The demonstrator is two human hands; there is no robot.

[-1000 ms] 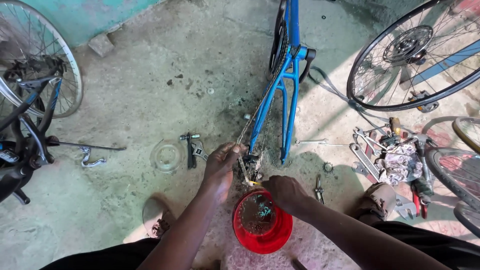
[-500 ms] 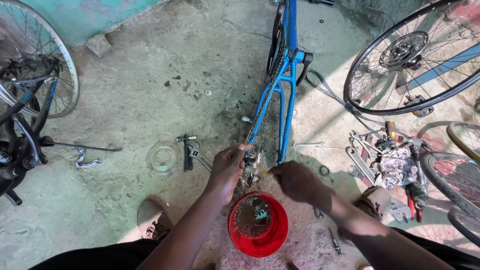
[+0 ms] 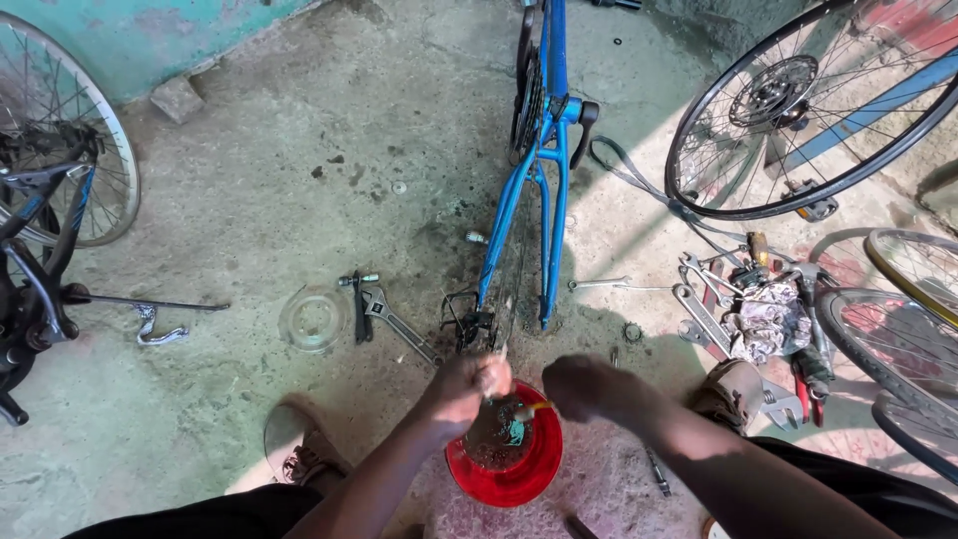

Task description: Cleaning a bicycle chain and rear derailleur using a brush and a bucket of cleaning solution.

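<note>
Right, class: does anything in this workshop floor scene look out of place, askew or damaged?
Yes. The blue bicycle frame stands with no wheels fitted; loose wheels lie around it. Wrenches and a rag are scattered on the concrete rather than stowed. Both hands work over a red bowl of grimy parts.

bowl [image 3: 504, 479] before frame [image 3: 544, 230] — wrenches [image 3: 384, 314] left

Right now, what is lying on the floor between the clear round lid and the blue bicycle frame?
In the head view, an adjustable wrench and a dark tool lie between the clear lid and the blue frame.
</note>
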